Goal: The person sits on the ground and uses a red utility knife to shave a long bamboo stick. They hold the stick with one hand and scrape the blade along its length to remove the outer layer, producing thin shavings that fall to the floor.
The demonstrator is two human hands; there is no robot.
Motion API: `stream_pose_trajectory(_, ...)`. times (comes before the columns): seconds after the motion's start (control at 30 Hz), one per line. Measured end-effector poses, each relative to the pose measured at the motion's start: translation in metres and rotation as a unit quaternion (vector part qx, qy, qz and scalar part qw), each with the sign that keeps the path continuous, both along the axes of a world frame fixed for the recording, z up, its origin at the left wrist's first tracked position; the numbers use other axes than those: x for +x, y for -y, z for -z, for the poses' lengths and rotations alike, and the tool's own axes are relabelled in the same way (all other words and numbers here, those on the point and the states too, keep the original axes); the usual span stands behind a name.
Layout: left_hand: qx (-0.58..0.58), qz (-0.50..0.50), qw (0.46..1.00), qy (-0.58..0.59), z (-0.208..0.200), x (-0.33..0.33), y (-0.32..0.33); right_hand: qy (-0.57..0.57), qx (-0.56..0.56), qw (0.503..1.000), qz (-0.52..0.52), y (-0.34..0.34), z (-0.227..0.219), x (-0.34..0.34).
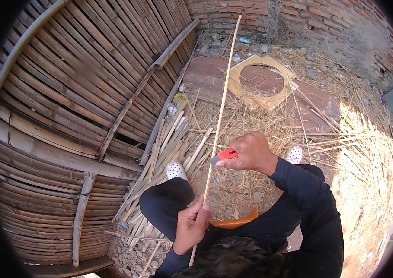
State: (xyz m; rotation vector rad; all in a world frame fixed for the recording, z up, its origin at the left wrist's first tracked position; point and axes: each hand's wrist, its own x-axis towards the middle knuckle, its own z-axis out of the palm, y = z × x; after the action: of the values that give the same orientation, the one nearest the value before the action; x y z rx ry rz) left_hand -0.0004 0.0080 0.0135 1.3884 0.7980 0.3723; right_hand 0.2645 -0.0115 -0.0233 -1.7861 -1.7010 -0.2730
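A long thin bamboo strip [224,92] runs from near my lap up toward the brick wall, tilted slightly right. Its lower part is gripped by my left hand [191,224], thumb laid along the strip and fingers wrapped round it. Farther up, my right hand [252,152] is closed round a red-handled utility knife [227,154]. The knife's grey blade end meets the strip from the right side. Most of the knife handle is hidden inside my right fist.
Several split bamboo strips [168,143] lie heaped left of my feet, beside a bamboo slat wall [85,83]. Ahead, a board with a round hole [234,82] rests on a brown panel [205,69] among shavings. A brick wall [326,28] stands behind. An orange seat edge [236,222] shows beneath me.
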Motion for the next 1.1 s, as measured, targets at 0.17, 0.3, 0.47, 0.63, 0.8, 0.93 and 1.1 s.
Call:
stream_pose_trajectory(0.17,-0.047,-0.003,0.999,-0.007,0.001,0.007,0.000,0.034,0.006,0.999,-0.030,0.008,0.000,-0.019)
stream_pose_trajectory(0.3,-0.025,-0.018,1.000,0.000,-0.003,0.004,-0.001,0.018,0.018,1.000,0.016,-0.004,-0.002,0.007)
stream_pose_trajectory(0.47,-0.015,-0.004,1.000,-0.015,0.003,0.008,0.000,0.016,0.029,0.999,-0.015,0.003,-0.001,-0.009)
stream_pose_trajectory(0.63,-0.035,0.016,0.999,-0.010,0.008,0.001,0.008,-0.014,-0.034,0.993,0.112,-0.013,-0.005,0.038)
stream_pose_trajectory(0.8,-0.012,-0.001,1.000,-0.019,0.005,0.004,0.003,0.010,0.017,1.000,-0.013,0.007,0.004,-0.012)
stream_pose_trajectory(0.93,0.075,0.008,0.997,-0.033,0.005,-0.003,0.011,-0.024,-0.015,0.996,0.089,-0.008,-0.006,0.032)
stream_pose_trajectory(1.1,0.152,0.021,0.987,-0.042,0.015,0.001,0.007,-0.022,-0.032,0.999,0.005,0.008,0.011,-0.011)
